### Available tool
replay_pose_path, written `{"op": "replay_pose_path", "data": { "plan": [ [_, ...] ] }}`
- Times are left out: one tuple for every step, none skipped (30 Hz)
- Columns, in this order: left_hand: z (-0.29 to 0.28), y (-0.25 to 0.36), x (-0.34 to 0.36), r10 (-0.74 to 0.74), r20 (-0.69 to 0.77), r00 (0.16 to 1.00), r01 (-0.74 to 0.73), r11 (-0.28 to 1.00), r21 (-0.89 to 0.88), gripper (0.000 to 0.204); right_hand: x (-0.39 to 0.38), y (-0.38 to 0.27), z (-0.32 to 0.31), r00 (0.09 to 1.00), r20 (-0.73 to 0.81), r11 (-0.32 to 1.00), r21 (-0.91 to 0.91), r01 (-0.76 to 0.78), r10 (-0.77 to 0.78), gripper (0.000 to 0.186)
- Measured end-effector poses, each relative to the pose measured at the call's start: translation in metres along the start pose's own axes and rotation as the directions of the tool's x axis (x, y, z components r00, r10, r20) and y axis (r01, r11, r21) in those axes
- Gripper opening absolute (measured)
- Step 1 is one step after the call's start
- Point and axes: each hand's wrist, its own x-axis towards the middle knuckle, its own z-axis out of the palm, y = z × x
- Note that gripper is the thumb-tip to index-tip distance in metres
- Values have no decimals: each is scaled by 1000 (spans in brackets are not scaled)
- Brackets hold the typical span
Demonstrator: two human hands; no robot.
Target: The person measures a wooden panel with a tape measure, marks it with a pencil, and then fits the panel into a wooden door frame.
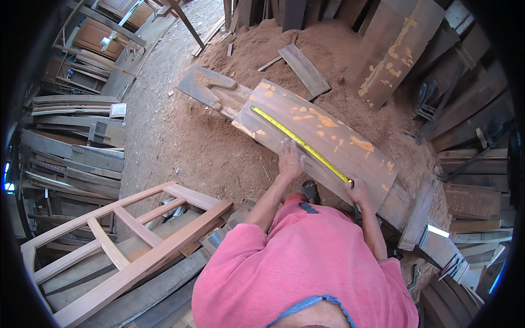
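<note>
A wide wooden panel with orange filler patches lies slantwise in front of me on a longer, worn plank. Along the panel stretches the yellow blade of a tape measure, drawn out from near the far left end to my right hand. My right hand is closed at the near end of the blade, around the tape's case, which is mostly hidden. Resting on the panel's near edge, my left hand is open with fingers stretched out, just beside the blade and holding nothing.
Reddish sawdust covers the ground around the panel. A wooden frame with crossbars lies at the lower left on stacked boards. A patched plank leans at the far right. Timber stacks line the left; a short board lies behind the panel.
</note>
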Motion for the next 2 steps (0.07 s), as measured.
{"op": "replay_pose_path", "data": {
  "plan": [
    [3, 10, -8, 75, 47, 996, -77, 996, 48, 83, 6, -5, 3, 1000, 3, 1000, -5, -6, 6, 42],
    [4, 16, -12, 124, 122, 985, -133, 989, 66, 88, 11, -8, 5, 1000, 4, 1000, -11, -12, 12, 42]
  ]
}}
